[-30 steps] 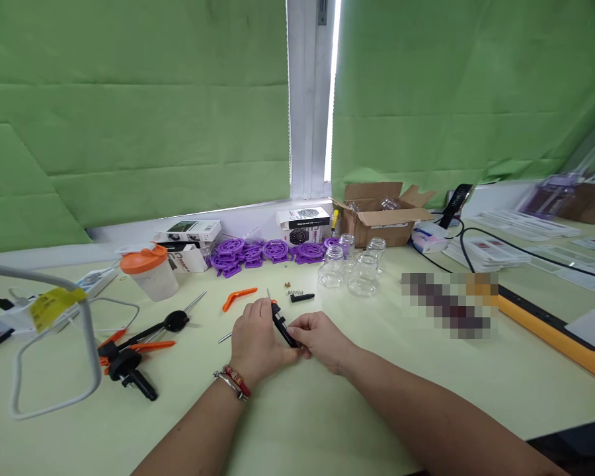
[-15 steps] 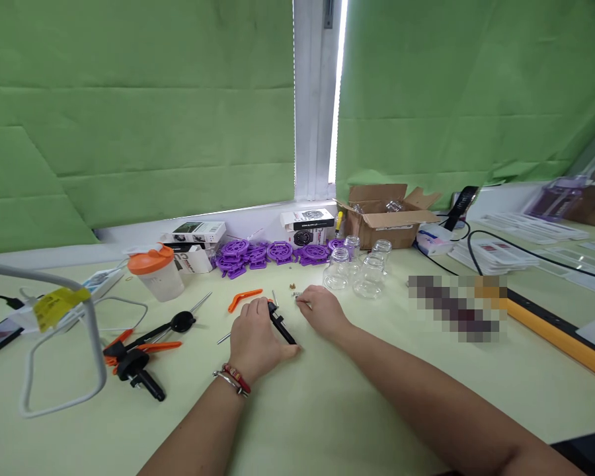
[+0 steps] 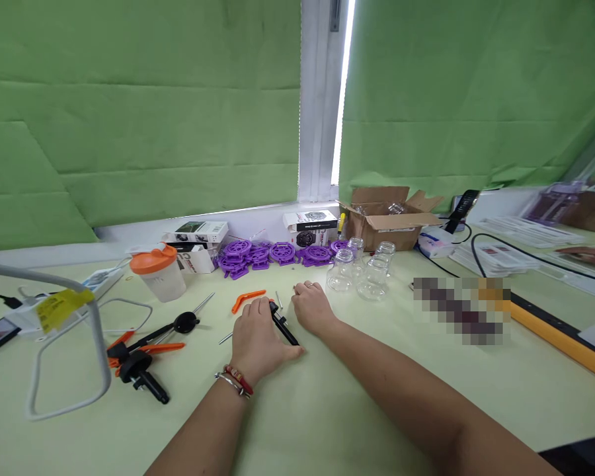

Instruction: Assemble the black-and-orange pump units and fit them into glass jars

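Note:
My left hand [image 3: 258,338] is wrapped round a black rod-shaped part [image 3: 283,327] low over the table; its palm and fingers hide much of it. Just to the right, my right hand [image 3: 313,308] has its fingertips pinched down at the tabletop, and whatever is between them is too small or hidden to make out. Beyond the left fingers lie an orange bent handle [image 3: 248,299] and a small metal pin [image 3: 279,299]. A thin metal rod [image 3: 225,338] lies left of that hand.
Clear glass jars [image 3: 371,279], purple plastic wheels [image 3: 282,253] and an open cardboard box [image 3: 394,221] stand behind. To the left are a black-and-orange tool [image 3: 136,363], an orange-lidded cup [image 3: 158,277] and a grey wire frame [image 3: 102,357]. Another person's hand [image 3: 592,254] is at far right.
My right hand has moved slightly forward and left over where the small spring and brass-coloured piece lay, hiding them. My left hand keeps its hold. Another person's hand has appeared at far right.

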Tool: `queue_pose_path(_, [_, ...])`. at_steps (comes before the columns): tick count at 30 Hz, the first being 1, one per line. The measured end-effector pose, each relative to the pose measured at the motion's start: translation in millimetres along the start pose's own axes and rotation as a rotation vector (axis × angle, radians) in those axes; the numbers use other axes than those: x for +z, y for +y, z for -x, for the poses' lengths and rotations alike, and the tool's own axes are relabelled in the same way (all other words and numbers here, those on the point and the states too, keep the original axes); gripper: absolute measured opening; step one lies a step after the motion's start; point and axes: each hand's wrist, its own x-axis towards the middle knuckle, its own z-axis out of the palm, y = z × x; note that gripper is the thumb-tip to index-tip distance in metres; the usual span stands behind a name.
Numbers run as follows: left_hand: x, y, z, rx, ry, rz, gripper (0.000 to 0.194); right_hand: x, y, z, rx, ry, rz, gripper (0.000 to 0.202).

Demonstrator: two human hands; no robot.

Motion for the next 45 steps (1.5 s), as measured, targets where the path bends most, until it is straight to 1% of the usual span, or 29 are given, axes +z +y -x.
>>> queue_pose_path(3, [1.0,-1.2,-0.7,0.007,0.018,0.005,0.082,-7.3,-1.6,5.2,0.066,0.077,-0.173,0.023])
queue_pose_path(5, [1.5,-1.2,-1.0,0.01,0.031,0.007,0.083,-14.7,-5.8,11.7,0.127,0.082,-0.423,0.026])
queue_pose_path(6, [1.7,-0.8,-1.0,0.015,0.035,0.01,0.083,-18.3,-8.9,15.8,0.171,0.047,-0.593,0.028])
queue_pose_path(7, [2.1,-0.1,-0.7,0.022,0.04,0.015,0.083,-21.3,-12.6,20.1,0.23,-0.02,-0.786,0.03])
queue_pose_path(9, [3.2,1.8,0.3,0.05,0.048,0.029,0.084,-25.3,-20.8,28.2,0.387,-0.186,-1.183,0.032])
queue_pose_path(10, [3.9,2.8,1.1,0.064,0.054,0.036,0.085,-26.3,-24.7,31.6,0.461,-0.252,-1.346,0.031])
queue_pose_path(11, [4.8,3.6,1.9,0.076,0.059,0.04,0.087,-26.8,-28.2,34.3,0.525,-0.292,-1.472,0.03])
queue_pose_path(13, [6.6,4.6,3.5,0.088,0.062,0.045,0.091,-26.7,-33.2,38.1,0.599,-0.306,-1.61,0.028])
queue_pose_path(15, [8.4,4.7,4.6,0.084,0.056,0.05,0.094,-25.7,-35.9,40.8,0.624,-0.266,-1.622,0.027])
queue_pose_path(17, [10.0,4.5,5.0,0.071,0.029,0.052,0.093,-23.9,-37.3,43.3,0.644,-0.237,-1.559,0.028])
queue_pose_path(20, [11.9,4.8,4.7,0.038,-0.012,0.045,0.084,-19.2,-38.4,46.5,0.669,-0.216,-1.448,0.028])
queue_pose_path(22, [12.3,4.8,3.9,0.012,-0.025,0.037,0.077,-15.3,-38.1,47.5,0.641,-0.218,-1.426,0.027])
queue_pose_path(26, [10.3,0.2,1.7,-0.052,-0.067,0.032,0.07,-11.1,-32.6,48.1,0.533,-0.275,-1.333,0.025])
queue_pose_path(29, [7.4,-6.7,-0.1,-0.125,-0.101,0.01,0.056,-13.6,-23.5,49.1,0.49,-0.337,-1.256,0.026])
queue_pose_path(31, [5.4,-10.2,-0.8,-0.179,-0.119,-0.02,0.045,-16.5,-16.0,49.8,0.483,-0.334,-1.225,0.026])
queue_pose_path(34, [2.6,-11.5,-1.0,-0.213,-0.159,-0.072,0.035,-20.0,-5.3,50.3,0.463,-0.312,-1.229,0.026])
queue_pose_path(37, [0.6,-10.3,-0.5,-0.215,-0.183,-0.13,0.034,-21.7,1.3,50.5,0.43,-0.353,-1.279,0.026])
queue_pose_path(41, [1.4,-9.8,0.3,-0.178,-0.138,-0.206,0.03,-23.1,3.9,50.8,0.361,-0.347,-1.287,0.028])
queue_pose_path(43, [2.6,-8.0,1.0,-0.137,-0.074,-0.21,0.027,-24.2,4.3,50.6,0.36,-0.336,-1.314,0.028])
queue_pose_path(45, [3.1,-2.9,2.7,-0.055,0.011,-0.131,0.023,-26.3,4.8,49.9,0.381,-0.34,-1.354,0.029])
